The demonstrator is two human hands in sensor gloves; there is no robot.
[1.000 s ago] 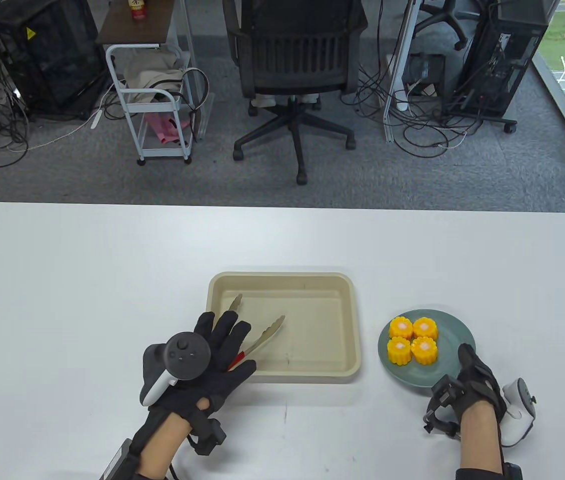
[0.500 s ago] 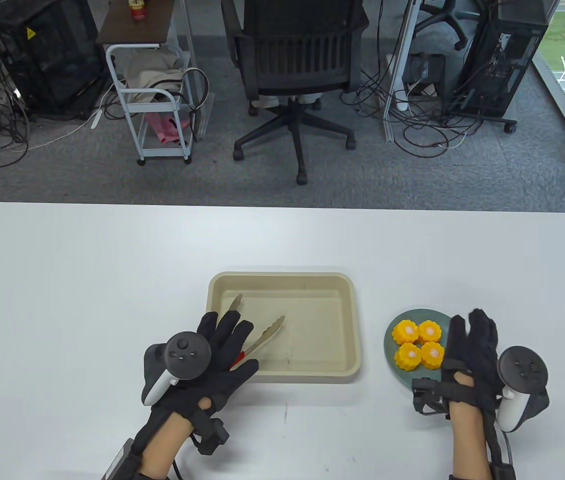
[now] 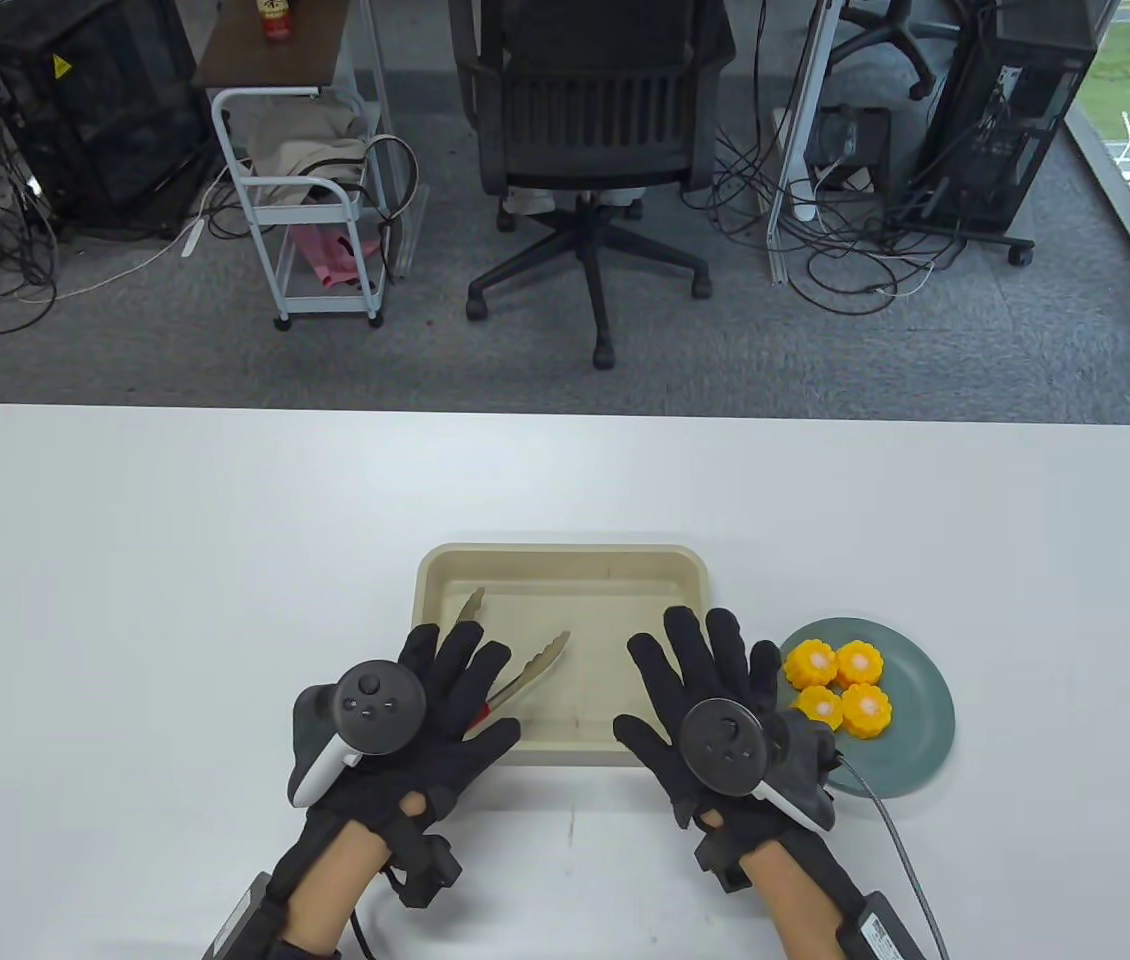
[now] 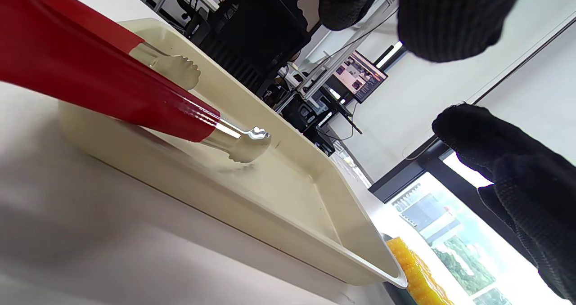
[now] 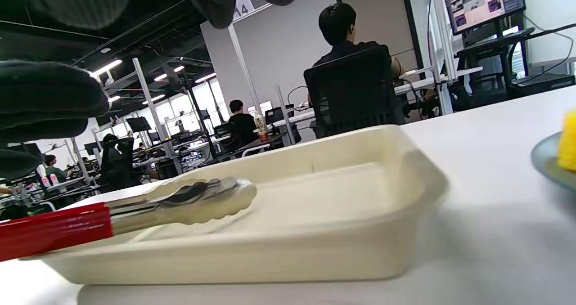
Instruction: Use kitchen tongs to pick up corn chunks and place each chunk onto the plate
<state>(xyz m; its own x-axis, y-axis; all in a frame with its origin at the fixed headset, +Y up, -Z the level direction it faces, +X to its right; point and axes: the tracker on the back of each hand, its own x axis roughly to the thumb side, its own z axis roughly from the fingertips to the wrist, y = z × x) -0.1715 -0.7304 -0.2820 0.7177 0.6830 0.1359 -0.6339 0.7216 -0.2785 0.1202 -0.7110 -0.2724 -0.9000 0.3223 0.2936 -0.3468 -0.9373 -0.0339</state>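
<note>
The tongs (image 3: 525,675), steel with red handles, lie in the beige tray (image 3: 625,590), handles over its near-left rim. My left hand (image 3: 445,690) lies flat above those handles with fingers spread and grips nothing. My right hand (image 3: 705,680) hovers palm down, fingers spread, over the tray's near-right rim. Several yellow corn chunks (image 3: 840,685) sit together on the teal plate (image 3: 925,700) just right of that hand. In the left wrist view the red handles (image 4: 112,84) run into the tray (image 4: 288,215). The right wrist view shows the tongs' tips (image 5: 202,199) together inside the tray (image 5: 360,251).
The white table (image 3: 225,560) stretches wide to the left and behind the tray. Beyond its far edge stand an office chair (image 3: 590,130), a white cart (image 3: 305,220) and computer towers with cables. A cable (image 3: 890,830) trails from my right hand.
My right hand left the plate's near-right side, turned palm down and moved left to the tray's right rim. The plate shifted slightly right. The left hand and tongs stayed put.
</note>
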